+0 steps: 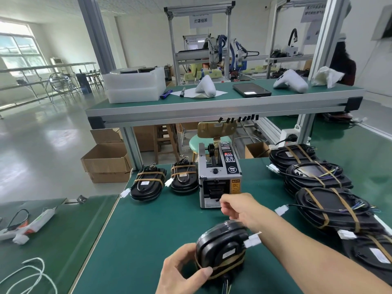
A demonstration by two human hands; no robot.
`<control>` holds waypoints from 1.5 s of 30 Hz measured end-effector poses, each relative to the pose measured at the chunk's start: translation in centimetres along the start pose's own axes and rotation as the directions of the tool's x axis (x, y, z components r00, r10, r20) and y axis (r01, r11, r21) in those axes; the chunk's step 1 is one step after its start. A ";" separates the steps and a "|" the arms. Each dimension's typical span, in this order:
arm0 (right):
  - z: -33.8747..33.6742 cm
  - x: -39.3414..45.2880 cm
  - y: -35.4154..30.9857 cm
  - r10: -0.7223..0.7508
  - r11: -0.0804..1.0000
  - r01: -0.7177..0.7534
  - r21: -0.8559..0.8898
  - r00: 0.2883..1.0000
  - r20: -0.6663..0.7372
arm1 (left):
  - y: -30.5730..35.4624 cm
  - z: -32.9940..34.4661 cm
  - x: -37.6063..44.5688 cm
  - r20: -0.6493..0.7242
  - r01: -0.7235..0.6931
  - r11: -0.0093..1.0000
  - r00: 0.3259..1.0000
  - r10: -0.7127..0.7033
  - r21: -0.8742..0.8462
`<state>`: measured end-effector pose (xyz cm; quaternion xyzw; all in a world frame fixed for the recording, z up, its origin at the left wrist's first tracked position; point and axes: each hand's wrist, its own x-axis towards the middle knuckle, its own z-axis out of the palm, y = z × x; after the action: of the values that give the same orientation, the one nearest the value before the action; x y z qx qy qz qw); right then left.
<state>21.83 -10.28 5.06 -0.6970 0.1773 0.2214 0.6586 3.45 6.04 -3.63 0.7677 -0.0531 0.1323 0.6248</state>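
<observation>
two hands [183,270] [235,209], one held lamp [220,247], one dispenser [219,177]

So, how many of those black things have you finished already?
Two banded black units sit left of the tape dispenser, looking done. Right now the left hand grips another banded unit while the right hand reaches the dispenser's outlet. The banded piles on the right may be what's left, though I can't tell.

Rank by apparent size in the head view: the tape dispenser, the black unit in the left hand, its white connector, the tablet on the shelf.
1. tape dispenser and black unit: these look alike, and the unit is nearer, so they are left unranked.
2. tablet, farther away.
3. white connector.
</observation>
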 end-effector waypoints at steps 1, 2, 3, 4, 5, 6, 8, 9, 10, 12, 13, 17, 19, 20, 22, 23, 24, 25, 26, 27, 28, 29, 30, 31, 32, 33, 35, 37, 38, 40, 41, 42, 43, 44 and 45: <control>-0.8 -0.4 0.3 -0.022 0.999 0.023 -0.025 0.999 0.027 | 0.1 0.0 0.0 0.003 -0.013 1.000 1.000 0.013 0.002; -1.7 -0.9 0.5 -0.060 0.998 0.062 -0.031 0.997 0.054 | 0.3 0.1 0.0 0.006 -0.025 1.000 1.000 0.025 0.004; -2.7 -1.6 0.7 -0.110 0.993 0.112 -0.021 0.991 0.079 | 0.5 0.1 0.0 0.009 -0.035 0.999 0.999 0.035 0.006; -3.7 -2.5 0.7 -0.168 0.985 0.170 -0.009 0.981 0.100 | 0.6 0.1 0.0 0.013 -0.045 0.999 0.999 0.045 0.011; -4.7 -3.7 0.7 -0.232 0.972 0.233 0.000 0.965 0.119 | 0.6 0.1 0.1 0.015 -0.055 0.998 0.998 0.055 0.019; -5.7 -5.2 0.7 -0.297 0.954 0.301 -0.004 0.945 0.139 | 0.7 0.2 0.0 0.016 -0.063 0.998 0.998 0.063 0.024; -7.1 -8.5 0.7 -0.423 0.898 0.438 -0.044 0.887 0.184 | 0.7 0.3 0.0 0.007 -0.094 0.995 0.996 0.094 0.041; -7.6 -10.3 0.8 -0.468 0.868 0.492 -0.071 0.857 0.215 | 0.7 0.4 0.0 0.001 -0.109 0.992 0.994 0.109 0.060; -7.8 -12.0 1.0 -0.497 0.842 0.532 -0.089 0.830 0.251 | 0.7 0.5 0.0 -0.006 -0.124 0.989 0.992 0.125 0.083; -7.6 -14.3 1.6 -0.520 0.818 0.566 -0.101 0.804 0.290 | 0.5 0.7 -0.2 -0.018 -0.148 0.981 0.988 0.152 0.129; -7.4 -14.9 2.0 -0.527 0.808 0.577 -0.118 0.798 0.294 | 0.3 0.7 -0.3 -0.023 -0.156 0.976 0.987 0.161 0.154; -6.3 -15.5 3.2 -0.555 0.755 0.601 -0.263 0.798 0.232 | -0.1 0.8 -0.6 -0.037 -0.187 0.956 0.979 0.200 0.226; -6.1 -15.5 3.5 -0.549 0.755 0.588 -0.291 0.809 0.211 | -0.1 0.9 -0.6 -0.033 -0.195 0.954 0.978 0.208 0.227; -6.0 -15.4 3.7 -0.547 0.759 0.582 -0.292 0.813 0.198 | -0.1 0.9 -0.7 -0.033 -0.194 0.956 0.978 0.206 0.221; -6.0 -15.3 4.1 -0.552 0.768 0.575 -0.281 0.817 0.165 | 0.0 0.8 -0.7 -0.038 -0.194 0.957 0.978 0.207 0.214; -6.0 -15.2 4.2 -0.553 0.772 0.572 -0.277 0.820 0.151 | 0.0 0.8 -0.7 -0.041 -0.194 0.957 0.977 0.207 0.214; -6.0 -15.2 4.3 -0.550 0.777 0.567 -0.273 0.823 0.143 | 0.0 0.8 -0.6 -0.041 -0.195 0.956 0.977 0.209 0.217; -6.0 -15.2 4.4 -0.548 0.780 0.564 -0.271 0.825 0.139 | 0.0 0.8 -0.6 -0.041 -0.198 0.956 0.977 0.212 0.219; -6.0 -15.1 4.5 -0.547 0.781 0.562 -0.273 0.826 0.138 | 0.0 0.8 -0.7 -0.040 -0.200 0.955 0.976 0.214 0.220; -6.0 -15.1 4.5 -0.547 0.780 0.562 -0.276 0.826 0.137 | -0.1 0.8 -0.6 -0.039 -0.201 0.954 0.976 0.215 0.223; -6.1 -15.1 4.4 -0.548 0.779 0.563 -0.277 0.825 0.138 | -0.1 0.8 -0.6 -0.039 -0.202 0.953 0.976 0.216 0.225; -6.0 -15.1 4.4 -0.548 0.778 0.564 -0.278 0.825 0.139 | -0.2 0.8 -0.6 -0.038 -0.204 0.953 0.975 0.217 0.225; -6.0 -15.1 4.4 -0.548 0.777 0.564 -0.280 0.824 0.140 | -0.2 0.8 -0.6 -0.036 -0.206 0.953 0.975 0.220 0.222; -5.9 -15.1 4.3 -0.549 0.775 0.565 -0.283 0.824 0.140 | -0.2 0.8 -0.6 -0.035 -0.208 0.953 0.975 0.221 0.218; -5.9 -15.1 4.3 -0.550 0.774 0.565 -0.286 0.824 0.139 | -0.2 0.8 -0.6 -0.036 -0.209 0.954 0.975 0.221 0.216; -5.8 -15.1 4.3 -0.551 0.773 0.565 -0.289 0.823 0.135 | -0.2 0.8 -0.6 -0.037 -0.209 0.953 0.974 0.222 0.217; -5.7 -15.2 4.3 -0.556 0.770 0.566 -0.294 0.822 0.124 | -0.2 0.8 -0.5 -0.036 -0.213 0.951 0.973 0.227 0.223; -5.6 -15.2 4.3 -0.566 0.761 0.568 -0.314 0.817 0.109 | -0.2 0.8 -0.5 -0.035 -0.217 0.950 0.973 0.230 0.223; -5.6 -15.2 4.4 -0.569 0.755 0.568 -0.327 0.816 0.102 | -0.2 0.8 -0.5 -0.035 -0.219 0.950 0.972 0.232 0.223; -5.6 -15.2 4.4 -0.573 0.749 0.565 -0.347 0.815 0.090 | -0.3 0.7 -0.5 -0.035 -0.225 0.948 0.971 0.238 0.224; -5.5 -15.2 4.4 -0.574 0.746 0.564 -0.355 0.814 0.087 | -0.2 0.8 -0.5 -0.034 -0.228 0.948 0.970 0.241 0.224; -5.5 -15.2 4.4 -0.576 0.742 0.563 -0.365 0.813 0.085 | -0.2 0.8 -0.5 -0.034 -0.230 0.947 0.969 0.243 0.223; -5.5 -15.3 4.4 -0.577 0.737 0.562 -0.376 0.812 0.083 | -0.2 0.8 -0.5 -0.034 -0.232 0.947 0.969 0.245 0.223; -5.4 -15.3 4.4 -0.578 0.732 0.561 -0.386 0.812 0.082 | -0.2 0.8 -0.6 -0.035 -0.233 0.946 0.968 0.247 0.225; -5.4 -15.3 4.4 -0.579 0.729 0.559 -0.394 0.811 0.080 | -0.2 0.7 -0.5 -0.035 -0.235 0.945 0.968 0.249 0.226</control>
<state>6.99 -16.68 9.86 -0.8419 -0.0779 0.0235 0.5335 3.07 5.30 -4.08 0.8153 -0.1124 0.2370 0.5162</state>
